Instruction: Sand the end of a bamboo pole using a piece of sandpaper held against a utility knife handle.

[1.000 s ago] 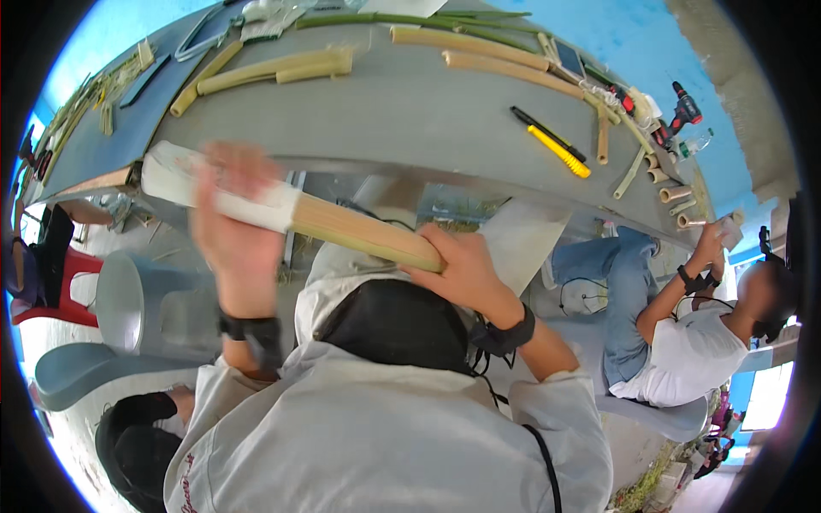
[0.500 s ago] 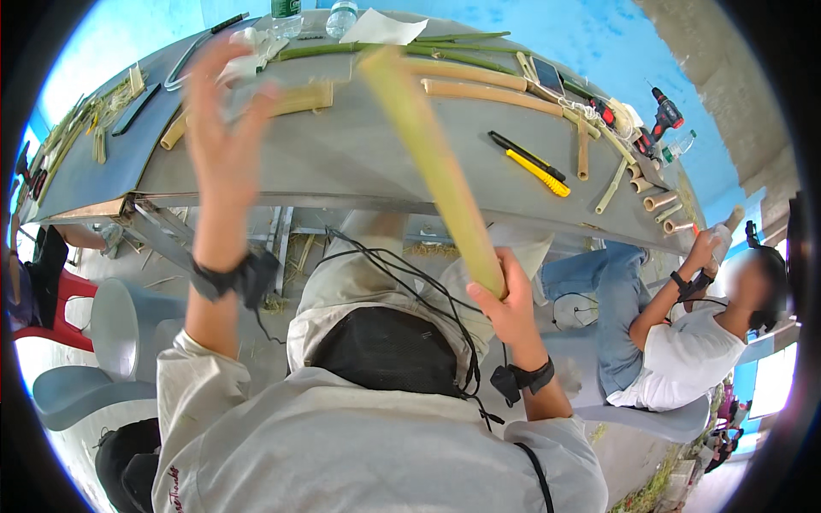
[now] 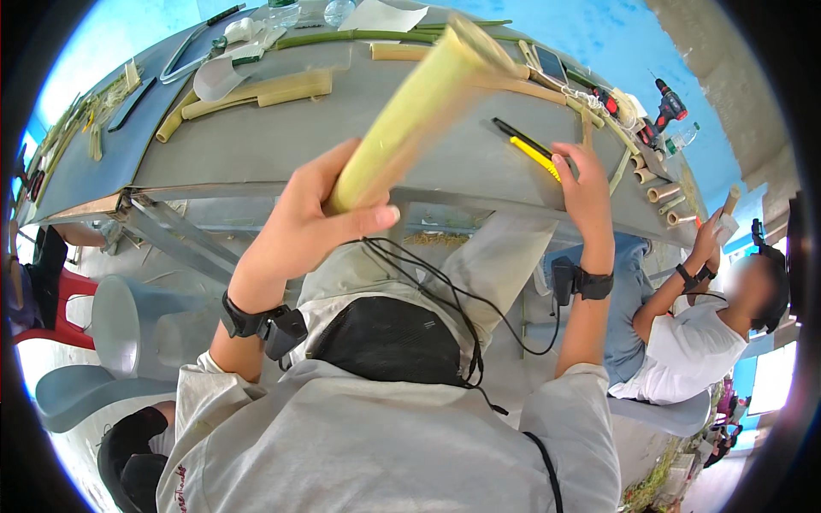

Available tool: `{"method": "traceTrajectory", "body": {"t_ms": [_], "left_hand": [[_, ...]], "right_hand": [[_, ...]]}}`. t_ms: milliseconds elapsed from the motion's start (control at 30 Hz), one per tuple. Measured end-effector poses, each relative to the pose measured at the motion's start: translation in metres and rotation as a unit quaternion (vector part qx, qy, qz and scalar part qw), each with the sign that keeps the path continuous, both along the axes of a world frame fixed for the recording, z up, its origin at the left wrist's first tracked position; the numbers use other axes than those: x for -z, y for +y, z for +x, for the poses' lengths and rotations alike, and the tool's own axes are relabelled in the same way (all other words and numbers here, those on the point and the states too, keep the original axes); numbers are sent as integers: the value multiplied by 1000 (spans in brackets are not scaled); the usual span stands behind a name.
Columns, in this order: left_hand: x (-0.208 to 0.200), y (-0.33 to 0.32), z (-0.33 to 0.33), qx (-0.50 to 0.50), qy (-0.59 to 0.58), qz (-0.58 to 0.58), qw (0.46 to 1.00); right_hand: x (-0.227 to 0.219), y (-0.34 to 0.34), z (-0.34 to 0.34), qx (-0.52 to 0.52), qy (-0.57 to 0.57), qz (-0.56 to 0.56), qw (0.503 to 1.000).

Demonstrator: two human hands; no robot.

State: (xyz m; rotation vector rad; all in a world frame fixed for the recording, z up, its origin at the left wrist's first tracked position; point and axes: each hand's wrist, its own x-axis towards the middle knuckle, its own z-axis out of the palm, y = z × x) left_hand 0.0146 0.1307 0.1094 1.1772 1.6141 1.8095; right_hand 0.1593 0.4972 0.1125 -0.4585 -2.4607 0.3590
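My left hand is wrapped around the lower end of a thick pale-green bamboo tube. The tube slants up and to the right over the table's near edge, its cut far end blurred by motion. At the right, my right hand has its curled thumb and fingers on the near end of a black and yellow utility knife, which lies on the tabletop. My fingertips hide part of that end. Pale split bamboo pieces lie beyond my left hand.
The grey table carries green bamboo stems, a phone, a cordless drill and short bamboo tubes at right. A blue-grey chair stands at left. A co-worker sits at right holding bamboo. Black cables cross my lap.
The bamboo tube has passed from my right hand to my left. My right hand has moved up and right to the utility knife. My left hand has come down from over the table.
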Motion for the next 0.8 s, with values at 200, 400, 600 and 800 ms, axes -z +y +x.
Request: {"method": "traceTrajectory", "body": {"t_ms": [200, 400, 600, 800], "left_hand": [[17, -13, 14, 25, 78, -57, 995], [61, 13, 16, 92, 226, -202, 949], [148, 50, -3, 220, 291, -229, 903], [104, 23, -14, 238, 245, -294, 893]], "right_hand": [[-4, -20, 22, -117, -7, -50, 992], [4, -40, 15, -122, 21, -13, 992], [12, -66, 11, -135, 139, 126, 973], [102, -134, 16, -355, -94, -16, 930]]}}
